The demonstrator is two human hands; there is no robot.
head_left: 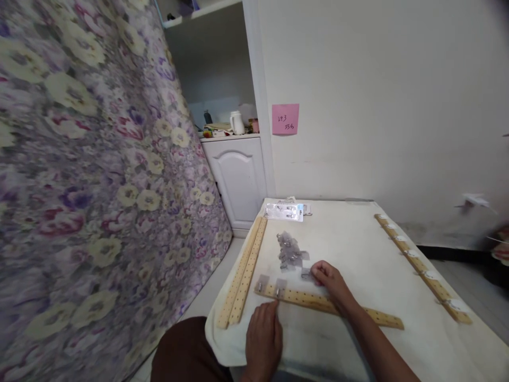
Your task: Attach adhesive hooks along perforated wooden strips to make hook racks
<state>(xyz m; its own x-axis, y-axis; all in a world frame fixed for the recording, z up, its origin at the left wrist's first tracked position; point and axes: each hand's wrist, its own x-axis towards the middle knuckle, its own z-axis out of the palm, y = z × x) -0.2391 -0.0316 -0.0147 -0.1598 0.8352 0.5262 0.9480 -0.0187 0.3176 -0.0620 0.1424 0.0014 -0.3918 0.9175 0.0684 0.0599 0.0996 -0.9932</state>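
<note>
A perforated wooden strip (302, 300) lies across the near part of the white-covered table (350, 239), with two small clear packets clipped at its left end. My left hand (263, 337) rests flat beside that end, fingers loosely together, fingertips touching the strip. My right hand (330, 278) reaches over the strip and pinches a small clear packet (305, 274) at the edge of a pile of several such packets (290, 249).
Two more perforated strips (244, 270) lie side by side along the table's left edge. Another strip with white clips (421, 268) lies at the right. A blister pack (284, 211) sits at the far edge. A floral mattress (79, 185) leans on the left.
</note>
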